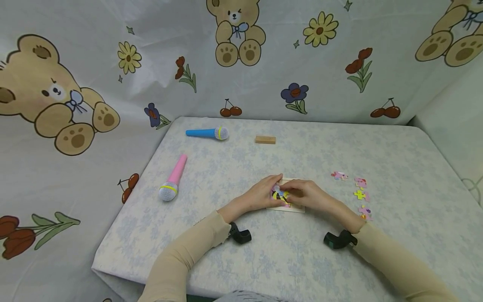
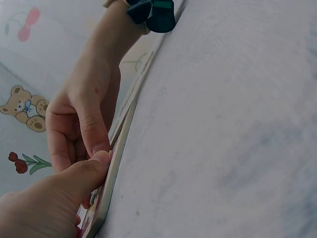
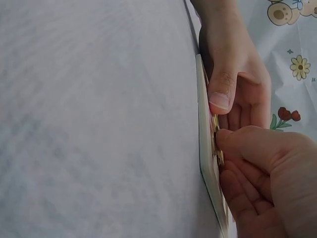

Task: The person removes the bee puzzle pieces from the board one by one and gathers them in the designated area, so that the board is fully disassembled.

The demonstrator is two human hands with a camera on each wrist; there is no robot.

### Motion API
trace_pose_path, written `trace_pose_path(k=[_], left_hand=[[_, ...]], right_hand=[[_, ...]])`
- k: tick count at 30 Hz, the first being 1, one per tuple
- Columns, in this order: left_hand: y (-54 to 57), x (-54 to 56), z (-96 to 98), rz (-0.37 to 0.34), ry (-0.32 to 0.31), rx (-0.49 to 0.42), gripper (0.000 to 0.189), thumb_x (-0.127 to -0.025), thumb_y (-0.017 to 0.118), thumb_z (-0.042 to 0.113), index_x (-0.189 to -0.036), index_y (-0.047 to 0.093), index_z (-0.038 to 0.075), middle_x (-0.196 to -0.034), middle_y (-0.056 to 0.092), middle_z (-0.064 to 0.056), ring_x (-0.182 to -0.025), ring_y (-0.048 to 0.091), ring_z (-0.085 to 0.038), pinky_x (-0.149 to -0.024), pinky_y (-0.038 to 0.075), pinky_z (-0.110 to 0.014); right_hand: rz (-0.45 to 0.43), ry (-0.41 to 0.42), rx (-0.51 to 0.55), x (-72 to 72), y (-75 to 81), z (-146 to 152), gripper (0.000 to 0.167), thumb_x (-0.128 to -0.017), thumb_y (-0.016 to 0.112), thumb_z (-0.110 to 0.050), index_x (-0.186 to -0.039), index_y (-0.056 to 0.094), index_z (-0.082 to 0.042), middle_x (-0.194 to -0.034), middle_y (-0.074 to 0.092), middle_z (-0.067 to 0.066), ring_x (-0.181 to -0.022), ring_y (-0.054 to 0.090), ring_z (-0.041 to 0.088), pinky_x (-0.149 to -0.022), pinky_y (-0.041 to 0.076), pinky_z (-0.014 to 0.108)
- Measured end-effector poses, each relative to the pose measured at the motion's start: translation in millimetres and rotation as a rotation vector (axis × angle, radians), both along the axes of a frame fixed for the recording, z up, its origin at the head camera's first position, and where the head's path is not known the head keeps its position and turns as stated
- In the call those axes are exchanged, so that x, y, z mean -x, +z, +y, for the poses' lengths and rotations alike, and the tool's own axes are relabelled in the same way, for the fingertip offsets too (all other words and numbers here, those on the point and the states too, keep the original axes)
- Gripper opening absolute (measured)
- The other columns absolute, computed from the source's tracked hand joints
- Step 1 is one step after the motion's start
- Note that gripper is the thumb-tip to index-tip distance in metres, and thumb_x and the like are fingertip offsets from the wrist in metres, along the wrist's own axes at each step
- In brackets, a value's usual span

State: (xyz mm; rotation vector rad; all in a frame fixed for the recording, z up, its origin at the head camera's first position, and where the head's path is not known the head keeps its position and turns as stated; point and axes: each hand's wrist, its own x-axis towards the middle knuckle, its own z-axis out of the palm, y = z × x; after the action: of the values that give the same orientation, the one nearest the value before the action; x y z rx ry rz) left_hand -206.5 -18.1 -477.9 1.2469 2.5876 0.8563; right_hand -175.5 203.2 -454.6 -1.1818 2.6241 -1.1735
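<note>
Puzzle tray (image 1: 296, 209): lying flat on the table in front of the person, between the two hands; its pale rim is showing at the near and right edges.
Left hand (image 1: 260, 195): gripping the tray's left side, the thumb resting at the near edge and the fingers reaching toward the far edge.
Right hand (image 1: 315, 196): bending over the tray, thumb and fingers apparently pinching a puzzle piece (image 3: 220, 158); the fingers are partly hiding it.
Handling, steadying: the left hand is likely serving best by bracing the rim firmly while keeping its thumb off the seam.
Handling, fitting: the pinch is probably needing to stay light and low, lining up tabs and notches before any pressing straight down; forcing a tilted piece would be risking lifting its neighbours.
Loose puzzle pieces (image 1: 340, 176): lying right of the tray, flat and knobbed, showing pink, yellow and purple print.
Tray make: thin, straight-edged, wood-looking, with colourful print showing between the hands.
Wooden block (image 1: 266, 140): lying beyond the tray, plain, oblong, sharp-cornered.
Blue microphone (image 1: 203, 133): lying at far left, smooth tapering handle, silvery rounded head, yellow band.
Pink microphone (image 1: 176, 174): lying nearer, same form, head pointing toward the person.
Tablecloth (image 1: 286, 256): covering the table, pale with blurred blue-grey mottling.
</note>
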Motion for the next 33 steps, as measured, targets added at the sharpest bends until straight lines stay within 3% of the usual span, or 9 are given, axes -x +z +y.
trace_pose_path(k=[6,14,21,28,33], left_hand=[[1.1,0.1,0.9,-0.001,0.004,0.004,0.094,-0.083,0.069,0.048,-0.149,0.022,0.002,-0.149,0.031,-0.012,-0.136,0.028,-0.021,-0.109,0.025,-0.033],[0.9,0.3,1.0,0.003,0.002,0.001,0.093,-0.084,0.068,0.047,-0.149,0.021,0.002,-0.150,0.031,-0.012,-0.136,0.027,-0.021,-0.109,0.024,-0.033],[1.6,-1.6,0.8,-0.010,0.008,0.015,0.093,-0.084,0.067,0.049,-0.150,0.020,0.003,-0.150,0.030,-0.012,-0.137,0.026,-0.022,-0.109,0.024,-0.034],[3.9,-2.7,2.2,-0.003,0.016,0.021,0.094,-0.084,0.068,0.049,-0.150,0.020,0.003,-0.149,0.031,-0.012,-0.137,0.027,-0.021,-0.109,0.022,-0.030],[2.8,-2.4,1.6,-0.008,0.013,0.023,0.094,-0.084,0.068,0.048,-0.150,0.020,0.003,-0.149,0.030,-0.012,-0.137,0.027,-0.021,-0.109,0.023,-0.031]], right_hand=[[0.028,0.043,-0.020,-0.9,2.3,2.7,0.034,-0.083,0.065,0.005,-0.116,0.064,0.002,-0.117,0.062,0.013,-0.112,0.055,0.030,-0.089,0.046,0.042],[0.050,0.057,-0.033,-1.2,5.1,4.2,0.036,-0.081,0.066,0.006,-0.116,0.064,0.002,-0.117,0.062,0.012,-0.111,0.056,0.029,-0.089,0.046,0.041],[0.056,-0.088,-0.071,-3.8,19.4,15.0,0.037,-0.082,0.068,-0.002,-0.118,0.063,0.002,-0.115,0.063,0.012,-0.096,0.061,0.025,-0.080,0.050,0.044],[0.067,-0.208,-0.066,-13.3,45.1,52.1,0.037,-0.084,0.069,-0.003,-0.120,0.062,-0.001,-0.114,0.063,0.011,-0.095,0.063,0.029,-0.079,0.050,0.050],[0.145,-0.291,-0.102,-24.8,50.1,85.1,0.038,-0.083,0.070,-0.001,-0.120,0.062,-0.003,-0.113,0.063,0.009,-0.094,0.062,0.027,-0.079,0.051,0.028]])
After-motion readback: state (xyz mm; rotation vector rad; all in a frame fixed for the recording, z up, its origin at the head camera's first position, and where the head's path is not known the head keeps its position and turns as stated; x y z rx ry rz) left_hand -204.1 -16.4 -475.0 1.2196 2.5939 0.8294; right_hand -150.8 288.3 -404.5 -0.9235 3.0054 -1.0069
